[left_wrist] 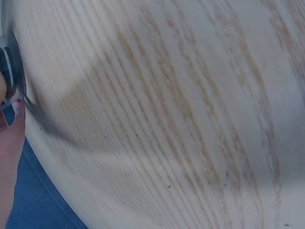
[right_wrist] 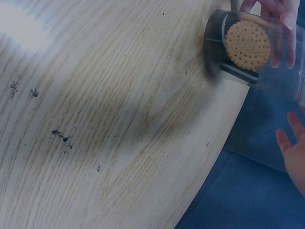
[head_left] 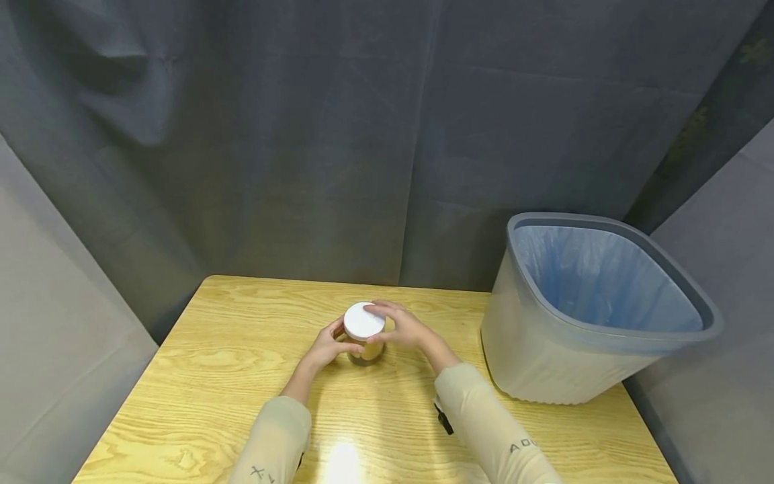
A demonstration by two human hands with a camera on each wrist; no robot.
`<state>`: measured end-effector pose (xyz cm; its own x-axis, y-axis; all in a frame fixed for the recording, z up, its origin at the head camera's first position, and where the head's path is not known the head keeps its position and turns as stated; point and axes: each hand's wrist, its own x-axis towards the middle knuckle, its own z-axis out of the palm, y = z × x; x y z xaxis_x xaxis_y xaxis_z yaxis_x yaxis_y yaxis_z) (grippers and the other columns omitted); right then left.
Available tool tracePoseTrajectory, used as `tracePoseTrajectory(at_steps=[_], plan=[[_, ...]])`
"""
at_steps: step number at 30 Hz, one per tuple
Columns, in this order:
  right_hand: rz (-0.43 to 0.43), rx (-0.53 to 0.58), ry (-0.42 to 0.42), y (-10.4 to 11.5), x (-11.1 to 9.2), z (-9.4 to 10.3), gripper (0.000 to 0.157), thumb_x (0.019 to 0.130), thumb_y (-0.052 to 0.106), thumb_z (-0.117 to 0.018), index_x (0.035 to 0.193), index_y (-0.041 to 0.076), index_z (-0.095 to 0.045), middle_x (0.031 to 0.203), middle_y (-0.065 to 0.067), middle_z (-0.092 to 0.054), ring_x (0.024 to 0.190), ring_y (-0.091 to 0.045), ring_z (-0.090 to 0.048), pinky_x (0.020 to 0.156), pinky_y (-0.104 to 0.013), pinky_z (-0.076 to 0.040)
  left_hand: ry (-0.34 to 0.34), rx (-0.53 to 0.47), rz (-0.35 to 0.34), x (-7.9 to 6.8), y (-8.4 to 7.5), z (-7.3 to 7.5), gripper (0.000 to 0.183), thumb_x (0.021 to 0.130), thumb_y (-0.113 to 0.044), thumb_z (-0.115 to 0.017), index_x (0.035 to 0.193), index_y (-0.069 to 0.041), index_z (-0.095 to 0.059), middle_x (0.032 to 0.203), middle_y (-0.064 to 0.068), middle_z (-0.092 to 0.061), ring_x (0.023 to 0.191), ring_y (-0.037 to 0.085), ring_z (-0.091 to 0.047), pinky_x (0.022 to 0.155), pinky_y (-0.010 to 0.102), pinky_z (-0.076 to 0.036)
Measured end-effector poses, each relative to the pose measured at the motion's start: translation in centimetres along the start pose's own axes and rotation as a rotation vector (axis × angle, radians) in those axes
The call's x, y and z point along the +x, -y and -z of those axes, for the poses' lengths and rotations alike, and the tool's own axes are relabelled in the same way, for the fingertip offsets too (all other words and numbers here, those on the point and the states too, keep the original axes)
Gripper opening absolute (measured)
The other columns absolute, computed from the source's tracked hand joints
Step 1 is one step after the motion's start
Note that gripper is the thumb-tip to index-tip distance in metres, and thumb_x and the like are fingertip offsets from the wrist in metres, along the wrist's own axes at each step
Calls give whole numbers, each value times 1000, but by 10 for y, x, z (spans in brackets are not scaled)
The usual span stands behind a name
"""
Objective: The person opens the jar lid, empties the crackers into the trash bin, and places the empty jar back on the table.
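Observation:
A clear jar (head_left: 371,350) with a white lid (head_left: 358,321) stands upright on the wooden table. Inside it, the right wrist view shows a round, pricked biscuit (right_wrist: 248,45) and dark sandwich cookies (right_wrist: 238,72) near the bottom. My left hand (head_left: 325,349) holds the jar's left side, thumb across the front. From the right, my right hand (head_left: 406,329) spans the lid, fingers over its far edge and thumb at its near side. At the left wrist view's edge, only part of the left hand and the jar's base (left_wrist: 18,67) shows.
A large bin (head_left: 544,356) with a grey rim and blue liner (head_left: 605,275) stands at the table's right side. Dark curtain (head_left: 314,148) hangs behind the table (head_left: 242,376). Small dark marks (right_wrist: 62,136) spot the tabletop in the right wrist view.

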<state>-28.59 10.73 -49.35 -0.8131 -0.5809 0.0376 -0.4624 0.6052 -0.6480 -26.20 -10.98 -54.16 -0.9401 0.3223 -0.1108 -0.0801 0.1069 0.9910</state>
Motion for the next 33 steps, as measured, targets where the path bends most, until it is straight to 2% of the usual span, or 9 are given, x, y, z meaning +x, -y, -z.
tracePoseTrajectory(at_steps=[16, 20, 25, 33], plan=[[26, -3, 34, 1, -1, 7, 63, 77, 30, -71, 134, 19, -48, 146, -13, -31, 132, -36, -26, 103, -58, -25, 14, 0, -6, -1, -1, -1, 93, 70, -19, -80, 144, -7, -25, 147, 11, -28, 135, 36, -22, 106, 56, -20], [60, 20, 41, -1, 0, 7, 61, 77, 26, -71, 133, 15, -50, 145, -17, -31, 131, -38, -27, 103, -59, -26, 12, 4, -2, -1, -1, -1, 92, 71, -18, -79, 144, -7, -25, 147, 11, -28, 134, 36, -23, 106, 58, -20], [97, 16, 52, -4, 1, 8, 60, 76, 25, -71, 132, 14, -51, 145, -16, -32, 131, -37, -28, 104, -56, -28, 9, 3, -3, -1, 0, -1, 92, 71, -17, -79, 144, -8, -25, 147, 10, -29, 134, 36, -23, 106, 57, -21], [170, 47, 49, -5, 3, 9, 58, 76, 16, -71, 130, 7, -52, 142, -21, -34, 130, -38, -32, 103, -55, -29, 14, -9, -12, 1, 0, -1, 88, 73, -15, -78, 144, -8, -26, 147, 10, -29, 134, 36, -24, 107, 53, -24]])
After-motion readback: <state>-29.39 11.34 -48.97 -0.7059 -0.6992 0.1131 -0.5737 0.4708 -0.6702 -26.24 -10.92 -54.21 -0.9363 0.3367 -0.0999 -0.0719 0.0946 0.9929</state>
